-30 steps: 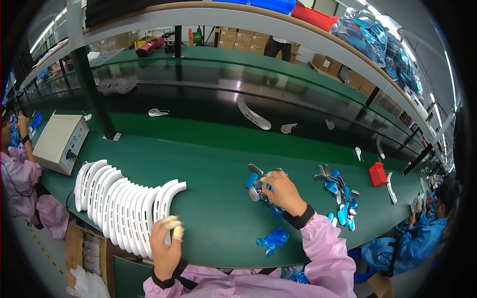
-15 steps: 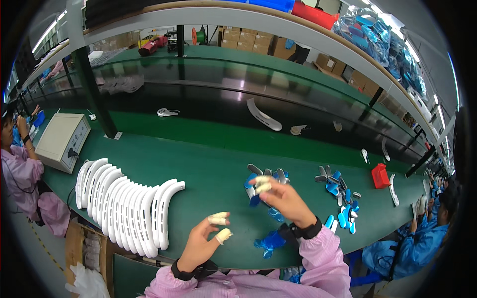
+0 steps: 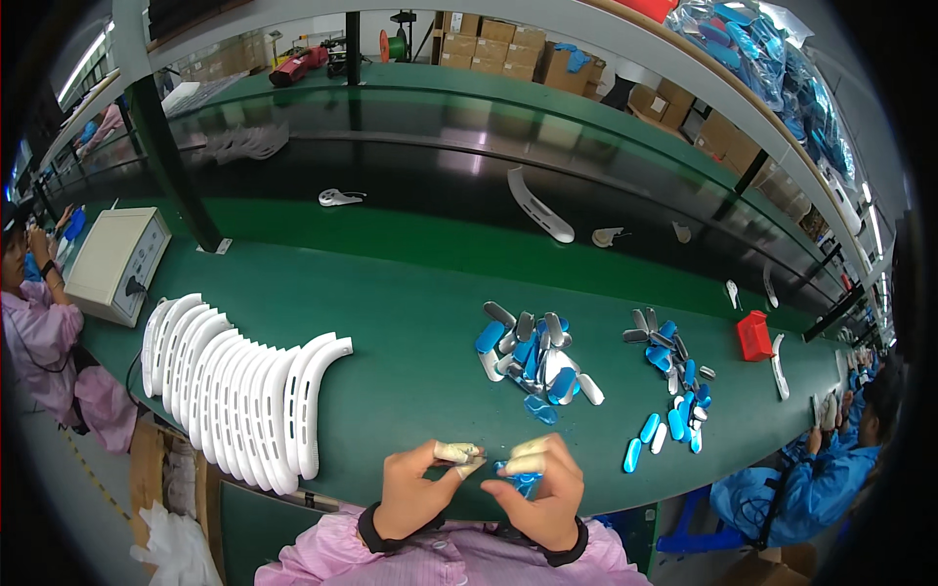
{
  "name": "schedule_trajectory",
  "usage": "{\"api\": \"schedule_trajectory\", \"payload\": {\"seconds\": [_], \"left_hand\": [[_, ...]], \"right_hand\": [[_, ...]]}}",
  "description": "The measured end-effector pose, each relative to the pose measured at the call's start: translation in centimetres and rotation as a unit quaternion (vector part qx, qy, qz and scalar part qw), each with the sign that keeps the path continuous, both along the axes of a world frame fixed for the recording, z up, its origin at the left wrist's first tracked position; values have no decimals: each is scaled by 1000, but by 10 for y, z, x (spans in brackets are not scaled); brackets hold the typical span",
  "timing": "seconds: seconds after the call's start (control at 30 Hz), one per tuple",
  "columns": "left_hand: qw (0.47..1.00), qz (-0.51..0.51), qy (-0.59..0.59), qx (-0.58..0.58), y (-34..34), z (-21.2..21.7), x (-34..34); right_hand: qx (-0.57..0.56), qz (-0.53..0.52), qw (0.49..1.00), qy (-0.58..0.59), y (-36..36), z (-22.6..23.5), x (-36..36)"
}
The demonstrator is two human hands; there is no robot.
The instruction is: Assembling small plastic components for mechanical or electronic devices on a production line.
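My left hand [image 3: 420, 488] is low over the green table near its front edge, thumb and fingers pinched, with pale covers on the fingertips. What sits in that pinch is too small to make out. Facing it, my right hand [image 3: 549, 493] is curled, and its fingertips nearly meet the left ones. Crinkled blue film [image 3: 520, 481] shows between the right thumb and fingers; whether it is gripped or lies behind them is unclear. Just beyond the hands spreads a pile of blue, white and silvery oblong pieces [image 3: 532, 352], with another bit of blue film [image 3: 540, 409] at its near side.
Curved white slotted parts [image 3: 234, 391] stand in a row at left, near a beige box [image 3: 117, 264]. Rightward are a second pile of oblong pieces [image 3: 674, 376] and a red bin [image 3: 753, 337]. Loose white parts lie on the dark conveyor [image 3: 420, 186]. People sit at both sides.
My right hand has come back from the pile toward my body, now beside the left. My left hand has moved slightly right, its fingers closing. The view has shifted a little.
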State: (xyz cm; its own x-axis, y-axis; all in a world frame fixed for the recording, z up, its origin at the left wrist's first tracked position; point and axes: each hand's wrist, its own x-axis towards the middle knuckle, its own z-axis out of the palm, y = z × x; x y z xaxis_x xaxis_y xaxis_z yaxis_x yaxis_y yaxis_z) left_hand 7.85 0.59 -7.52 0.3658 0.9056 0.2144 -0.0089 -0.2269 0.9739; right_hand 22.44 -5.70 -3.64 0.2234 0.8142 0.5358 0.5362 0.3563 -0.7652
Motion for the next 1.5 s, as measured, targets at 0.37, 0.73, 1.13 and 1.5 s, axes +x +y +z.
{"api": "schedule_trajectory", "payload": {"seconds": [0.37,0.73,1.13,1.5], "left_hand": [[992,-35,56,111,-6,3,-2],[922,-193,-160,-295,0,-6,-16],[938,-128,-203,-249,4,-6,-18],[928,-115,-230,-269,5,5,0]], "right_hand": [[-134,63,938,313,7,-24,-6],[-216,126,951,184,-3,-23,9],[-127,-153,972,-129,-21,-29,65],[-167,67,978,-109,2,-11,29]]}}
